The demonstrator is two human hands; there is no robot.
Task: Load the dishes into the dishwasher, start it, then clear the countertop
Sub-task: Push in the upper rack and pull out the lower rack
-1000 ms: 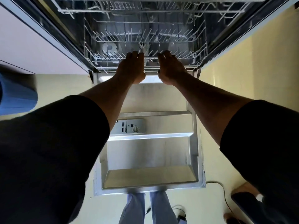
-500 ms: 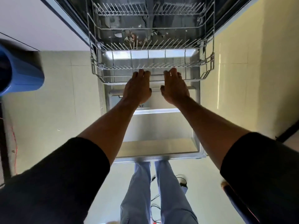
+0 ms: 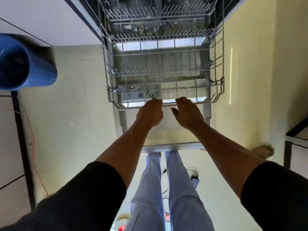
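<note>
Two forearms reach forward from black sleeves, palms down. Left hand and right hand hook curled fingers over the near rim of the rack, right thumb splayed leftward. Rack sits extended above the open door.

The gray wire rack is pulled far out of the dishwasher. It sits level above the open door, which lies flat and shiny.

Pale floor with 1 blue bin at left, dark cables near the dishwasher door
</note>
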